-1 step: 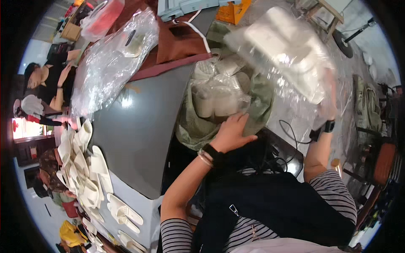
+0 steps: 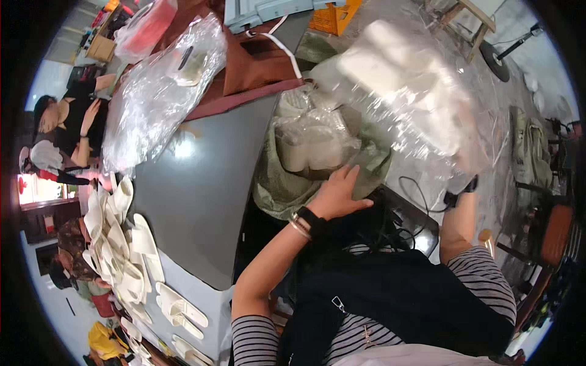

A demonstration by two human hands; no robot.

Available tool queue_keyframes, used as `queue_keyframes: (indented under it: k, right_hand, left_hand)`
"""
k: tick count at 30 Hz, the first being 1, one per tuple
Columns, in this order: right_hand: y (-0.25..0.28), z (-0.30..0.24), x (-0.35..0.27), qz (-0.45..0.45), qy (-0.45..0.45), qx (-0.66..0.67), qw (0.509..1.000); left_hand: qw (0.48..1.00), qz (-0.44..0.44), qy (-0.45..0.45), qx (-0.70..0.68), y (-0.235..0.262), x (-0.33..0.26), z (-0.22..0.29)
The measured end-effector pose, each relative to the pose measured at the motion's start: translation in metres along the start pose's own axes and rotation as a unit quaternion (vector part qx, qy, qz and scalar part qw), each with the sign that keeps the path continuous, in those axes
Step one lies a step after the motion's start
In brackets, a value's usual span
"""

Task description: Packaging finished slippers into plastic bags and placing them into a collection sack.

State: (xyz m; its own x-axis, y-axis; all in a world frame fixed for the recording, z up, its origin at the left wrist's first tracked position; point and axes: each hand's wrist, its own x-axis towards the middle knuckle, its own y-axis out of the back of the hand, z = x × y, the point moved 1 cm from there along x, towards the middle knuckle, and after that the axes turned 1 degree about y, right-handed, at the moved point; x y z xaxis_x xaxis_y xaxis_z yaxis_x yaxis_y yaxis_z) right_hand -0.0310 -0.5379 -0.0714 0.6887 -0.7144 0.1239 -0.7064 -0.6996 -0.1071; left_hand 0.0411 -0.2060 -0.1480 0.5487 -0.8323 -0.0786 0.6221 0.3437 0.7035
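Observation:
A green woven sack [image 2: 282,183] stands beside the table, packed with pale slippers in clear plastic [image 2: 314,140]. My left hand [image 2: 337,194] lies at the sack's near rim, its fingers spread and holding nothing. Off to the right and above the floor, my right hand [image 2: 471,146] grips a clear plastic bag of white slippers [image 2: 406,76]. That bag and the hand are blurred by motion, and crinkled film partly hides the fingers.
The dark grey table [image 2: 195,201] carries a heap of cream slippers [image 2: 116,244], an empty-looking clear bag [image 2: 159,100], brown cloth [image 2: 253,67] and a grey-blue plastic crate [image 2: 274,11]. A black cable [image 2: 415,183] loops near my right forearm. Several people are at the left.
My right hand and the bag of slippers have shifted slightly down and to the left. My left hand stays at the sack's rim.

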Motion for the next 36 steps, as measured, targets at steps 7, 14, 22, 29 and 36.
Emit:
queue_keyframes:
  k: [7, 14, 22, 29, 36]
  right_hand:
    - [-0.137, 0.067, -0.086, -0.21, -0.153, 0.225, 0.939]
    - [-0.178, 0.153, -0.014, 0.13, -0.351, 0.263, 0.889]
    - [-0.182, 0.239, 0.043, -0.078, -0.469, -0.085, 0.876]
    - [-0.146, 0.122, 0.008, -0.163, -0.351, 0.015, 0.922]
    - [-0.261, -0.029, 0.004, -0.255, 0.174, -0.085, 0.947]
  left_hand:
    - [0.972, -0.094, 0.159, 0.146, -0.041, 0.012, -0.023]
    - [0.974, -0.224, -0.042, -0.013, -0.02, 0.023, 0.043]
    - [0.982, -0.16, -0.055, -0.08, -0.033, 0.015, 0.031]
    - [0.992, 0.097, -0.076, -0.04, 0.123, -0.037, 0.036]
    - [0.741, 0.569, 0.225, 0.275, 0.337, -0.06, -0.106]
